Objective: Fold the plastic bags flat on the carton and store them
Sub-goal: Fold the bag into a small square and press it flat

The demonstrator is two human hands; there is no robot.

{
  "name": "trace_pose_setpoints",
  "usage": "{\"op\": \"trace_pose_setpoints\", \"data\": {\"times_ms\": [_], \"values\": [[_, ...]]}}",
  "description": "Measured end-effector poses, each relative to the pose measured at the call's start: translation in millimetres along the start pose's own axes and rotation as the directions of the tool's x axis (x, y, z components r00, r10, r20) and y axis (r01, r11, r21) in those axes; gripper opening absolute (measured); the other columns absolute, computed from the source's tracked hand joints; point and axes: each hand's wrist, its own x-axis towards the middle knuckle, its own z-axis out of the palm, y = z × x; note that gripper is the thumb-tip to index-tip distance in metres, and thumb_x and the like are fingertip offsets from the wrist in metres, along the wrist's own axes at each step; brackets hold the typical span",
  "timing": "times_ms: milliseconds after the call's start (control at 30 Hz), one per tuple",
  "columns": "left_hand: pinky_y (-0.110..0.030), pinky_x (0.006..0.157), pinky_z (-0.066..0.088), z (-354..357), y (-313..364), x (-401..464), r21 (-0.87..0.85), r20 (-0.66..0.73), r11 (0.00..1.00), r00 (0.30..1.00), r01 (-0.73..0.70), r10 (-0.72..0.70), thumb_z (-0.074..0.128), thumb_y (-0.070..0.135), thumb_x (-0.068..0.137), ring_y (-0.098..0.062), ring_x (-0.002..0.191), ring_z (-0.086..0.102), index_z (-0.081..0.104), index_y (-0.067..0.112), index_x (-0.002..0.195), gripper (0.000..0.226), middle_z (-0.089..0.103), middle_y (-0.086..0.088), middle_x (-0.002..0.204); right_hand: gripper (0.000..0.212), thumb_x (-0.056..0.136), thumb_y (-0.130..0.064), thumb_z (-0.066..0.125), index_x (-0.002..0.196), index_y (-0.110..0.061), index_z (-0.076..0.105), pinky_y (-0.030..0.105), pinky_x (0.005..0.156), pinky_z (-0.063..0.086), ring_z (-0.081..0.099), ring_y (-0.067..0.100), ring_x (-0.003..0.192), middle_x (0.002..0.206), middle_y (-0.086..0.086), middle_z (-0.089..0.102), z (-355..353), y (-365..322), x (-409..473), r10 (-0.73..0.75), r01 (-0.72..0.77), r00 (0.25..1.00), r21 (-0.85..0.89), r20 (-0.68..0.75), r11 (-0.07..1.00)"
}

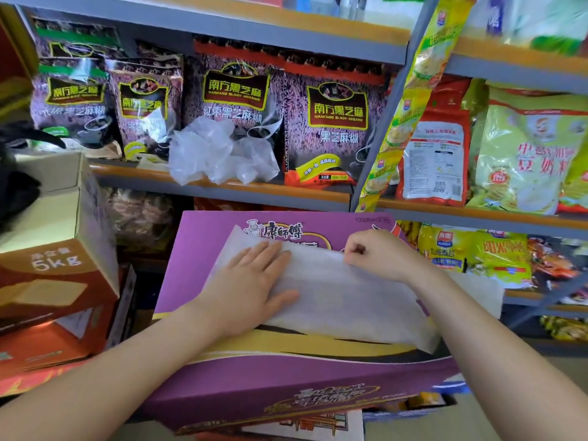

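Note:
A translucent white plastic bag (346, 297) lies flattened on top of a purple carton (203, 249) in front of me. My left hand (251, 281) presses flat on the bag's left part with straight fingers. My right hand (378, 253) pinches the bag's upper edge near the carton's far right side. A heap of crumpled clear plastic bags (216, 154) sits on the shelf behind, apart from both hands.
Metal shelves (222, 189) hold dark sesame-paste packets (337, 122) behind the carton and yellow and red food packets (521, 160) to the right. Brown and red cartons (54, 268) are stacked at the left.

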Motion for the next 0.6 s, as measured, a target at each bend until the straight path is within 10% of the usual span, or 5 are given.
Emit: {"op": "trace_pose_setpoints", "data": {"times_ms": [233,367,467,600], "values": [[-0.03,0.113,-0.006,-3.5,4.4,0.8,0.018,0.106,1.0,0.994,0.024,-0.026,-0.032,0.08,0.048,-0.017,0.143,-0.007,-0.009,0.03,0.145,0.111,-0.008,0.002,0.156,0.015,0.085,-0.011,0.053,0.083,-0.003,0.066,0.018,0.062,0.04,0.056,0.017,0.078,0.076,-0.001,0.062,-0.8,-1.6,2.8,0.094,-0.096,0.992,-0.02,-0.079,0.995],[-0.032,0.113,-0.008,-1.1,5.9,4.3,0.011,0.134,1.0,0.991,0.014,-0.016,-0.033,0.082,0.042,-0.016,0.142,-0.012,-0.012,0.031,0.144,0.116,-0.015,0.003,0.155,0.018,0.082,-0.008,0.05,0.07,0.001,0.06,0.043,0.084,0.051,0.061,0.037,0.086,0.086,0.023,0.066,7.5,-1.0,7.0,0.197,-0.203,0.977,-0.073,-0.077,0.977],[-0.032,0.112,-0.01,1.4,7.4,5.8,0.028,0.134,0.999,0.991,0.02,-0.024,-0.032,0.084,0.038,-0.016,0.142,-0.013,-0.013,0.031,0.144,0.12,-0.016,0.003,0.154,0.021,0.088,-0.011,0.05,0.106,-0.006,0.06,0.038,0.094,0.041,0.05,0.034,0.113,0.116,0.015,0.058,12.3,-15.2,0.2,0.218,-0.254,0.959,-0.2,-0.184,0.946],[-0.034,0.115,-0.007,3.5,9.8,6.7,0.052,0.112,0.998,0.993,0.037,-0.042,-0.027,0.088,0.035,-0.016,0.143,-0.009,-0.006,0.023,0.146,0.13,-0.011,0.003,0.155,0.044,0.094,-0.023,0.031,0.13,-0.004,0.048,0.033,0.11,0.028,0.036,0.027,0.135,0.14,0.013,0.045,45.4,-59.3,-22.3,-0.144,0.053,0.935,-0.275,-0.324,0.96]]}}
